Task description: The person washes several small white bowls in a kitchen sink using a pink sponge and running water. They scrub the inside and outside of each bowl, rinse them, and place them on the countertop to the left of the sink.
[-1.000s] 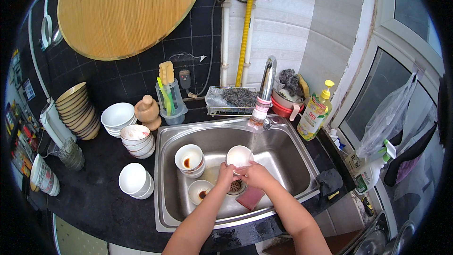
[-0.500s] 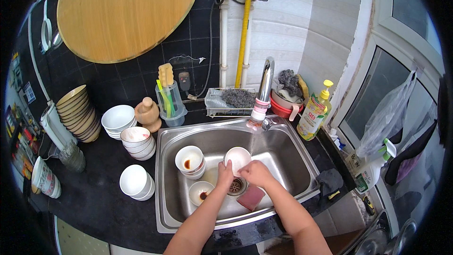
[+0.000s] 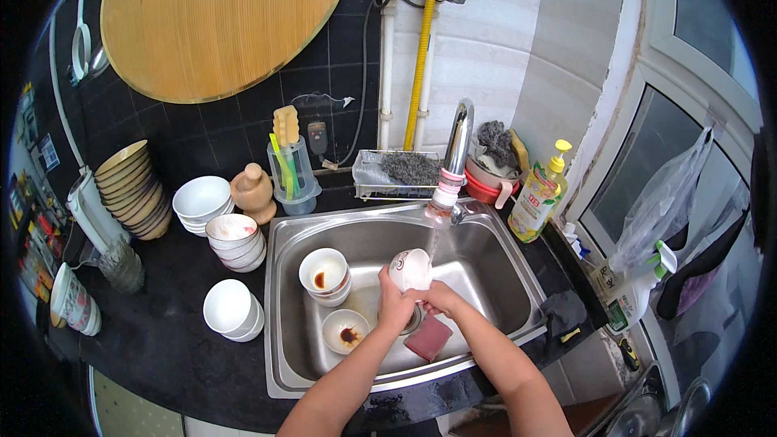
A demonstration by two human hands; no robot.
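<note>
Under the tap's running water I hold a small white bowl (image 3: 410,269) tilted, its dark-printed outer wall showing. My left hand (image 3: 393,301) is closed around its left side. At its lower right my right hand (image 3: 439,298) grips the bowl, the fingertips partly hidden. Just below the hands, a reddish sponge (image 3: 428,339) lies beside the drain in the steel sink (image 3: 486,282). To the left stands a short stack of white bowls (image 3: 325,272), the top one with a brown stain inside. Nearer me sits another bowl (image 3: 346,332) with dark residue.
The chrome tap (image 3: 459,142) rises behind the sink. White bowls (image 3: 231,307) stand stacked on the left counter, with tan bowls (image 3: 133,190) farther back. A yellow-topped soap bottle (image 3: 534,202) is at the right rear. A dark cloth (image 3: 564,312) lies on the right edge.
The bowl has been turned from its inside facing up to its outer wall showing. My right hand has shifted from over the bowl to its lower right side.
</note>
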